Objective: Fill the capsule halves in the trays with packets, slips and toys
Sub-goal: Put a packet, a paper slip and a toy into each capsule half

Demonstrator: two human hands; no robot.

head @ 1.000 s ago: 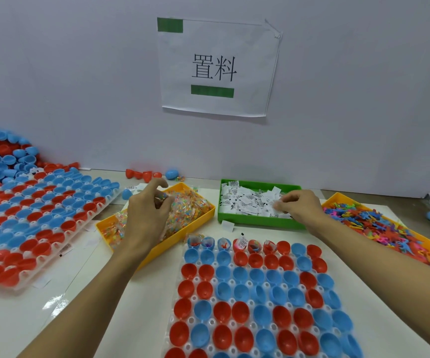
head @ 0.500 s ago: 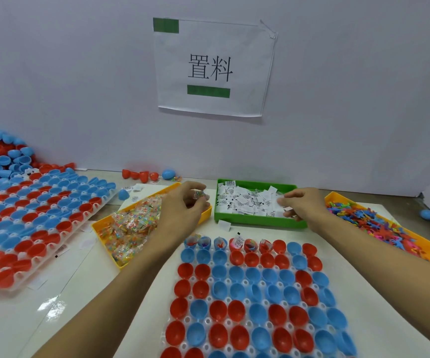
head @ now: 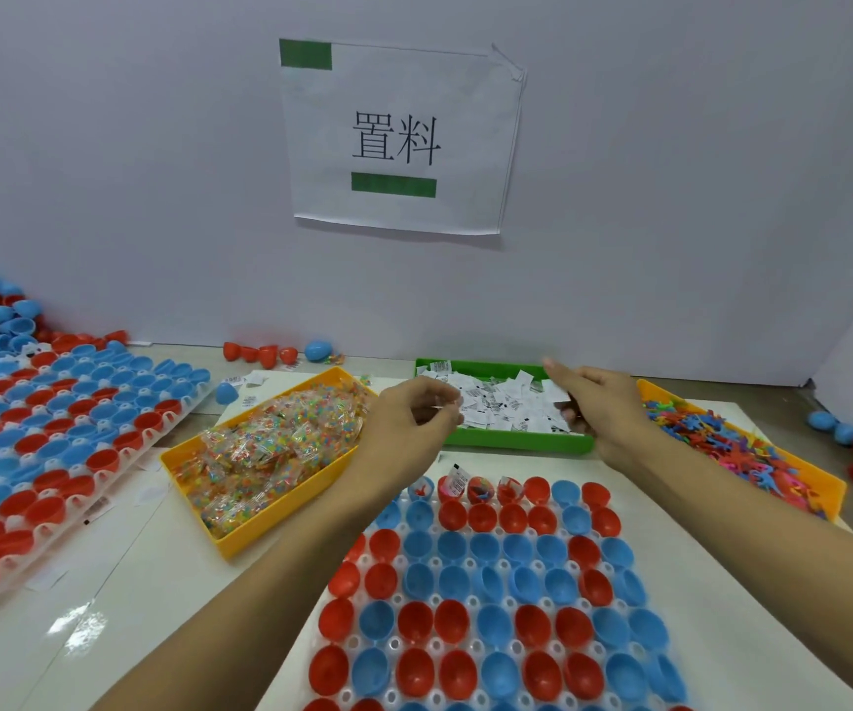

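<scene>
Paper slips (head: 496,402) are pinched by the right hand (head: 600,409); a small packet (head: 440,409) by the left hand (head: 409,420); next, empty capsule halves (head: 496,551).

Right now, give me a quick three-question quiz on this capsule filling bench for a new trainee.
1. True or false: the green tray holds paper slips.
2. What fills the yellow tray on the left? A) toys B) packets C) capsule halves
3. Fill in: in the front capsule tray, only halves in the ____ row hold anything.

Key: 1 true. 2 B, packets. 3 far; those filled halves lie just in front of the green tray.
</scene>
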